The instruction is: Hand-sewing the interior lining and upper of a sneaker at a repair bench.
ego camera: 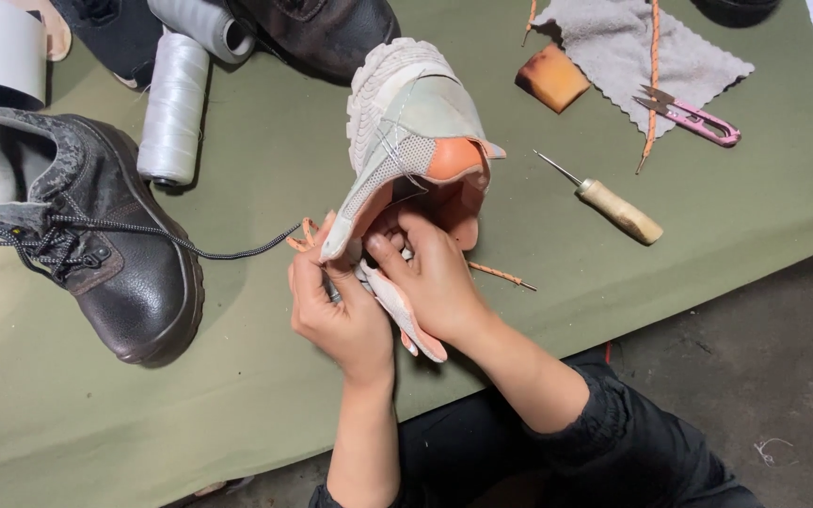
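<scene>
Green table [265, 169] | left hand [336, 315] and right hand [435, 277] both grasp pale sneaker [416, 132] near front edge | black boot [96, 235] left, its lace reaching the hands | awl [613, 207], snips [693, 118] right, clear

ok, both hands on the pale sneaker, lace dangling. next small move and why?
Probably draw the orange lace through. Both the left hand and the right hand pinch the pale sneaker at its eyelet edge, the lace trails slack onto the green table, and the awl lies unused.
</scene>
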